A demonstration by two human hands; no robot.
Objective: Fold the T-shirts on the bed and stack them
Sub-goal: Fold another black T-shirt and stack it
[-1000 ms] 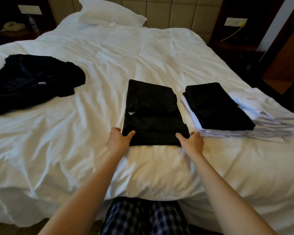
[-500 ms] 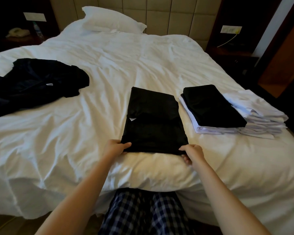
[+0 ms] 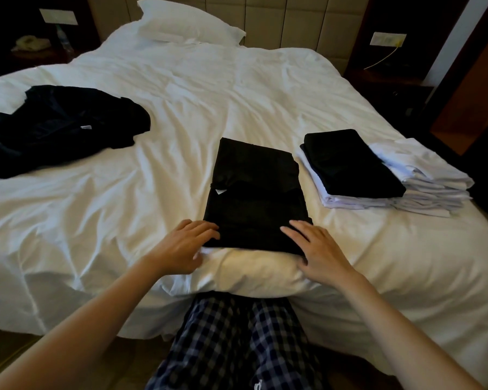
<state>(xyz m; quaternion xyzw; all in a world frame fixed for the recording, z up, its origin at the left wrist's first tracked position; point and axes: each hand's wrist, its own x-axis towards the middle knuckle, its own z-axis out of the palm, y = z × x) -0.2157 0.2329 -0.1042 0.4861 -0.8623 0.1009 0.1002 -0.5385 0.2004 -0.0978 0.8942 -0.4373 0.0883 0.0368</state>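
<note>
At the bottom centre of the frame are the person's checked trousers (image 3: 237,342), pressed against the near edge of the bed (image 3: 102,220). Both bare forearms reach up from the lower corners.

The left hand (image 3: 185,246) lies flat, its fingers (image 3: 206,228) straight and slightly apart, their tips resting on the near left corner of the folded black T-shirt (image 3: 254,170); the thumb lies on the white cover just below the hem. The right hand (image 3: 319,249) is flat too, fingers (image 3: 293,230) straight and spread on the shirt's near right corner, the thumb at the cloth's near edge. Neither hand grips anything.

The black T-shirt lies in the middle of the frame as a long rectangle running away from the person, with a small white tag (image 3: 219,191) showing at its left edge.

Just to its right is a stack (image 3: 350,164) with a folded black shirt on top of folded white ones, and touching that on the right is a second pile of white shirts (image 3: 428,175) near the bed's edge.

At the middle left, well apart, lies a heap of unfolded dark clothing (image 3: 59,128).

At the top centre a white pillow (image 3: 189,23) rests against the padded headboard (image 3: 293,18). In the upper left corner a telephone (image 3: 28,42) sits in shadow, and in the upper right is a wall plate (image 3: 388,38) with a yellow cable.
</note>
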